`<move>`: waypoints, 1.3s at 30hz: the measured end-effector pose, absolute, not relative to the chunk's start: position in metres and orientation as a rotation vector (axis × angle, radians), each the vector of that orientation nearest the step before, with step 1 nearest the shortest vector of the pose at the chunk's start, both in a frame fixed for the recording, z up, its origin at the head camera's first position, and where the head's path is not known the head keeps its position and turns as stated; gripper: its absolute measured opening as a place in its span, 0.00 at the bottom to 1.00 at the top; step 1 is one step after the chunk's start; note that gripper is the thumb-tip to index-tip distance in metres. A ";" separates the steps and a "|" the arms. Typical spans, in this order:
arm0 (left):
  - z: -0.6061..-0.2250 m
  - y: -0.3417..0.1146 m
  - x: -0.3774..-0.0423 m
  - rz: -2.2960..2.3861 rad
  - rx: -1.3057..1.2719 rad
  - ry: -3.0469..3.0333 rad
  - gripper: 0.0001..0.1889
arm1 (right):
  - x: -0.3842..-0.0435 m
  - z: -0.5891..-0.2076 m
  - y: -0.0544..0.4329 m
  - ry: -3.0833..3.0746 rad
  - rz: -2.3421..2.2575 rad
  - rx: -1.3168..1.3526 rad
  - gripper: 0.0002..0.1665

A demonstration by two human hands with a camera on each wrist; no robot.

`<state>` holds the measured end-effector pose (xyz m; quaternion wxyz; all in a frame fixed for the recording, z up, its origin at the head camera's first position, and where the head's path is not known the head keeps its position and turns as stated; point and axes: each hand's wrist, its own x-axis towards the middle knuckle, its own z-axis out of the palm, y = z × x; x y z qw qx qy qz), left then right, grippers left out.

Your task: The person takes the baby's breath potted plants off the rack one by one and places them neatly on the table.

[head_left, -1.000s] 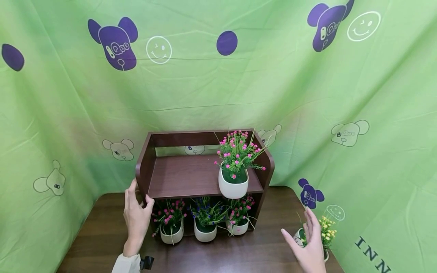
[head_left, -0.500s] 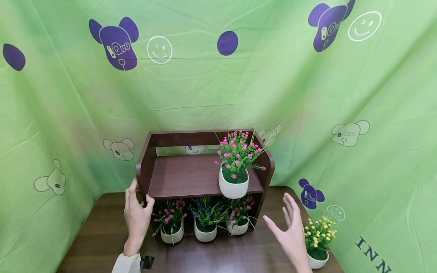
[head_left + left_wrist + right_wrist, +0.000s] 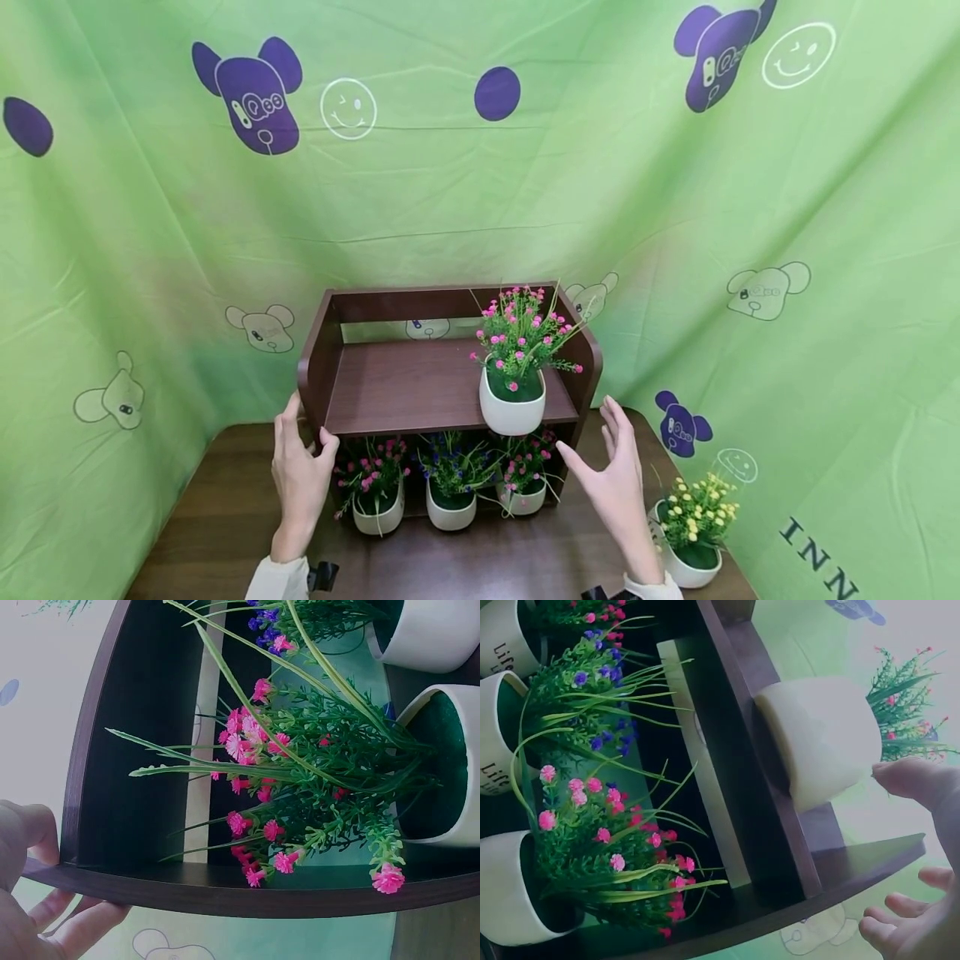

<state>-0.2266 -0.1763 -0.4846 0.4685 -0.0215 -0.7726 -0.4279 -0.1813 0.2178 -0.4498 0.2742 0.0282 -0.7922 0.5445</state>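
A dark brown two-tier shelf [image 3: 405, 383] stands on the wooden table. My left hand [image 3: 302, 475] holds its left side panel, thumb at the front edge and fingers [image 3: 94, 926] along the outer face. My right hand [image 3: 611, 483] is spread beside the right panel, thumb toward the shelf and nothing between its fingers. On the top board, at the right, sits a white pot of pink flowers [image 3: 512, 404]. Below stand a pink-flowered pot [image 3: 378, 515], a blue-flowered pot [image 3: 452, 510] and another pink-flowered pot [image 3: 523, 498], in a row.
A white pot of yellow flowers [image 3: 693, 567] stands at the table's right edge. Behind it a further pot [image 3: 657, 525] is partly hidden. A green printed cloth [image 3: 420, 192] hangs behind and around the table [image 3: 217, 517].
My right hand has moved left, away from the yellow-flowered pot, to beside the shelf's right panel. My left hand stays on the left panel.
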 end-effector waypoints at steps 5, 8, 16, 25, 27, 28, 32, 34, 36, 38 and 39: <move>-0.486 -0.177 -0.227 -1.025 -0.054 -1.884 0.39 | -0.192 -0.445 0.212 -2.112 1.512 0.120 0.59; -0.486 -0.176 -0.227 -1.032 -0.056 -1.886 0.39 | -0.196 -0.443 0.208 -2.115 1.482 0.116 0.60; -0.485 -0.175 -0.226 -1.037 -0.055 -1.896 0.38 | -0.196 -0.446 0.191 -2.045 1.421 0.121 0.61; -0.485 -0.176 -0.227 -1.034 -0.058 -1.893 0.39 | -0.198 -0.442 0.172 -2.021 1.399 0.219 0.61; -0.485 -0.176 -0.227 -1.038 -0.057 -1.891 0.39 | -0.199 -0.442 0.170 -2.022 1.392 0.218 0.61; -0.485 -0.176 -0.227 -1.039 -0.055 -1.890 0.39 | -0.199 -0.443 0.169 -2.020 1.395 0.220 0.61; -0.486 -0.176 -0.227 -1.037 -0.055 -1.888 0.39 | -0.198 -0.448 0.163 -2.020 1.429 0.252 0.60; -0.486 -0.176 -0.227 -1.036 -0.058 -1.887 0.39 | -0.199 -0.450 0.160 -2.018 1.451 0.265 0.60; -0.486 -0.176 -0.227 -1.035 -0.061 -1.886 0.39 | -0.201 -0.450 0.158 -2.023 1.461 0.271 0.60; -0.485 -0.176 -0.228 -1.036 -0.061 -1.882 0.39 | -0.205 -0.448 0.155 -2.034 1.467 0.269 0.61; -0.485 -0.175 -0.228 -1.036 -0.060 -1.880 0.39 | -0.207 -0.446 0.154 -2.041 1.471 0.268 0.61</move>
